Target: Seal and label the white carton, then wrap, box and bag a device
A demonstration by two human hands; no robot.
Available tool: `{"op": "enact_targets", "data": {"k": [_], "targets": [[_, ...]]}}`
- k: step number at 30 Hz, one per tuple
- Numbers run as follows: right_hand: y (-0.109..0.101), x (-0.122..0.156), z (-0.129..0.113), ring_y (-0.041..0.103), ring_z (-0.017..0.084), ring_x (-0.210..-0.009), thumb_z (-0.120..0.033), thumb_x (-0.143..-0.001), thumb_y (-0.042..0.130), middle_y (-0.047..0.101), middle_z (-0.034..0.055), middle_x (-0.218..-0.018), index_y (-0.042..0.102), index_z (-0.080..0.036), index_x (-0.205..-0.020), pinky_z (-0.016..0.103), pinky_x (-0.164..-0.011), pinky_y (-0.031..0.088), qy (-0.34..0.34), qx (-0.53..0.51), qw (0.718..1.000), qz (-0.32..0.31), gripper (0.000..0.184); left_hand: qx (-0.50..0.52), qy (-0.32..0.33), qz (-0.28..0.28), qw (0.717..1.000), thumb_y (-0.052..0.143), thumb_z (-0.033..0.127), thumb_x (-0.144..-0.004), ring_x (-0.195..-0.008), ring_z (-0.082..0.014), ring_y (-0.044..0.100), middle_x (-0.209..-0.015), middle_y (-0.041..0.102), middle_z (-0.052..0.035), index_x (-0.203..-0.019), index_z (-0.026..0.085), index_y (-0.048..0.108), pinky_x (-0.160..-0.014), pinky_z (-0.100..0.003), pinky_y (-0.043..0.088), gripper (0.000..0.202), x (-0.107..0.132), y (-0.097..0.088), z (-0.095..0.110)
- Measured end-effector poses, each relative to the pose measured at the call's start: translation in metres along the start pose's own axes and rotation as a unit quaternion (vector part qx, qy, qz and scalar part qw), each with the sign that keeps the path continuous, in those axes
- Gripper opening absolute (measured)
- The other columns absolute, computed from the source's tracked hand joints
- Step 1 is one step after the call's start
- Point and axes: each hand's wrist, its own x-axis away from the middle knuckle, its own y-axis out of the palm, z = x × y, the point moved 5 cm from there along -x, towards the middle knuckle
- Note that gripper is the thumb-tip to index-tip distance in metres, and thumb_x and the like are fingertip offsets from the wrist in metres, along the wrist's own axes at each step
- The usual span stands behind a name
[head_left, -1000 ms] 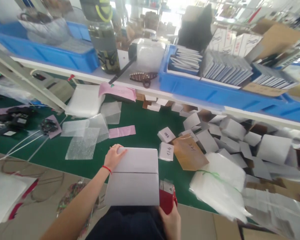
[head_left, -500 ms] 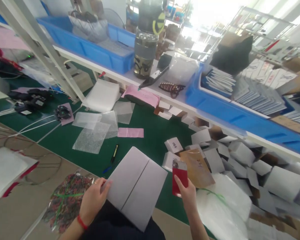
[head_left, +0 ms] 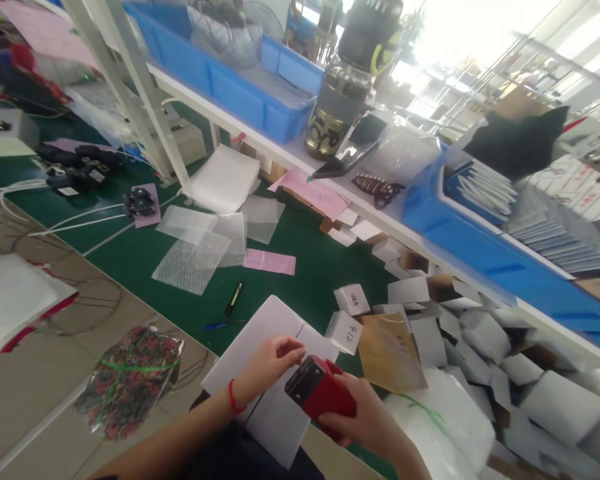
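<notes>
My right hand (head_left: 365, 413) is wrapped round a red hand-held tool (head_left: 325, 400) with a dark, shiny end; it looks like a tape dispenser. The dark end points left, over a flat white carton (head_left: 250, 340) with a dark seam along its middle. The carton rests partly over the table edge and my lap. My left hand (head_left: 273, 363), with a red band at the wrist, is over the carton beside the tool's dark end. Its fingers are curled towards the thumb, and anything between them is too small to make out.
Small white boxes (head_left: 351, 300) and a brown envelope (head_left: 393, 353) lie right, before a heap of white boxes. A black pen (head_left: 234, 299), pink strip (head_left: 270, 261) and bubble wrap sheets (head_left: 195, 263) lie left. A shelf with blue bins (head_left: 280, 113) and a bottle (head_left: 337, 100) runs above.
My left hand has left the carton's left edge and moved right, over its middle. My right hand has brought the red tool left over the carton and tilted it. The view has shifted.
</notes>
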Motion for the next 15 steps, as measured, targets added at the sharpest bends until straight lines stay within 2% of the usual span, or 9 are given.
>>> {"op": "enact_targets", "data": {"k": [2,4,7,10,12,15], "targets": [[0.002,-0.007,-0.007,0.055,0.012,-0.060,-0.023,-0.070,0.077,0.066,-0.0015,-0.072,0.071,-0.016,-0.082,0.022,-0.054,0.039,-0.003,0.001,1.000,-0.017,0.015,0.051,-0.022,-0.017,0.998,0.070,0.049,-0.076,-0.075,-0.0190,0.065,-0.081,0.072,-0.0043,-0.084,0.015,0.068,-0.071,-0.031,0.051,0.035,-0.004,-0.001,-0.003],[0.003,-0.015,-0.011,0.056,0.012,-0.056,-0.025,-0.075,0.074,0.067,-0.0017,-0.068,0.070,-0.016,-0.085,0.022,-0.052,0.039,0.012,-0.014,0.999,-0.034,0.015,0.072,-0.021,0.005,0.997,0.072,0.046,-0.073,-0.064,-0.0152,0.060,-0.068,0.067,-0.0002,-0.072,0.016,0.064,-0.064,-0.028,0.048,0.031,-0.008,-0.010,-0.002],[0.004,-0.028,-0.012,0.061,0.015,-0.054,-0.033,-0.082,0.069,0.070,0.0007,-0.068,0.068,-0.015,-0.089,0.022,-0.049,0.041,0.033,-0.047,0.997,-0.052,0.019,0.053,0.008,0.060,0.997,0.069,0.044,-0.073,-0.058,-0.0139,0.057,-0.060,0.063,0.0015,-0.066,0.018,0.059,-0.061,-0.028,0.046,0.029,-0.017,-0.025,0.004],[-0.001,-0.034,-0.009,0.065,0.017,-0.061,-0.038,-0.083,0.068,0.073,0.0037,-0.075,0.069,-0.015,-0.086,0.022,-0.053,0.044,0.014,-0.056,0.997,-0.048,0.024,0.012,0.024,0.065,0.998,0.065,0.044,-0.075,-0.057,-0.0150,0.058,-0.059,0.064,0.0002,-0.065,0.019,0.059,-0.059,-0.028,0.046,0.028,-0.026,-0.036,0.011],[-0.009,-0.031,0.000,0.066,0.017,-0.062,-0.041,-0.084,0.067,0.074,0.0042,-0.075,0.068,-0.015,-0.081,0.023,-0.053,0.043,0.017,-0.043,0.998,-0.042,0.027,-0.010,0.035,0.088,0.995,0.064,0.047,-0.075,-0.057,-0.0154,0.059,-0.058,0.065,-0.0003,-0.065,0.019,0.059,-0.059,-0.028,0.046,0.030,-0.032,-0.055,0.016],[-0.022,-0.015,0.029,0.067,0.019,-0.063,-0.050,-0.084,0.065,0.073,0.0049,-0.073,0.068,-0.015,-0.080,0.024,-0.051,0.043,0.079,-0.037,0.996,-0.031,0.035,-0.033,0.039,0.167,0.985,0.070,0.054,-0.070,-0.057,-0.0155,0.059,-0.057,0.066,-0.0002,-0.068,0.018,0.061,-0.058,-0.028,0.046,0.037,-0.040,-0.106,0.022]]}}
